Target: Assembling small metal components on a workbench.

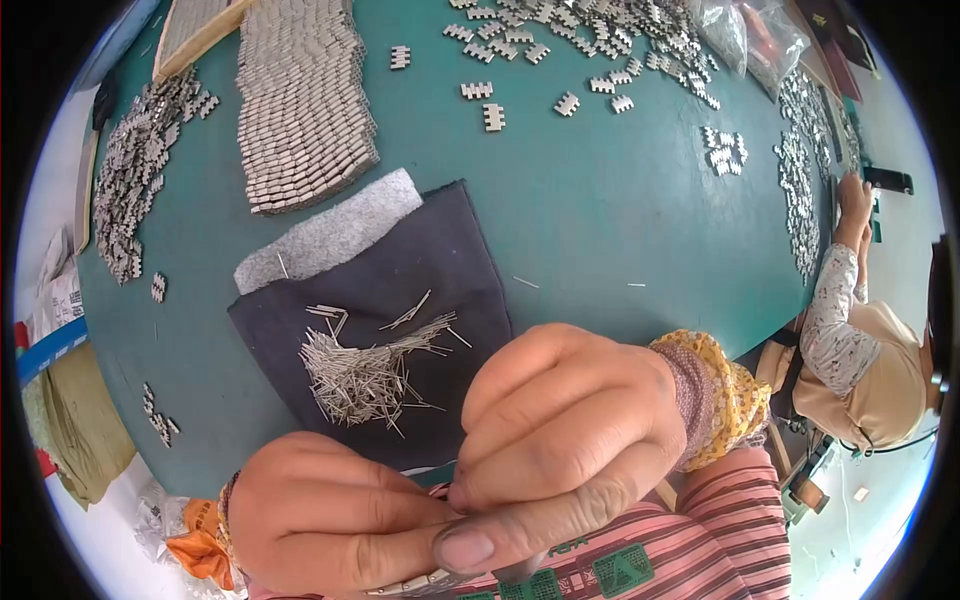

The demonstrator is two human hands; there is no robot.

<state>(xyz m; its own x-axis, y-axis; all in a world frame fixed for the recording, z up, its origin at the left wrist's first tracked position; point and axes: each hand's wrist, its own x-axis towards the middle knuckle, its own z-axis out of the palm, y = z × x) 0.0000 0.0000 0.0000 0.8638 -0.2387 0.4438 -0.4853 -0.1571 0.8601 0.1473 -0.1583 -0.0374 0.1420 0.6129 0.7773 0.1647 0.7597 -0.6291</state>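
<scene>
My left hand (320, 515) and my right hand (560, 440) meet close under the camera at the bottom of the view, fingertips pinched together. A small metal piece (415, 583) peeks out below my left fingers; what my right fingertips pinch is too small to make out. Just beyond my hands lies a heap of thin metal pins (370, 375) on a dark cloth (440, 260) spread over the green table (600, 220).
A grey felt strip (330, 230) borders the cloth. A long mat of joined metal links (300, 100) lies at the back, with loose links (130, 170) at left and more at the back right (590, 40). Another person (850, 330) sits at right.
</scene>
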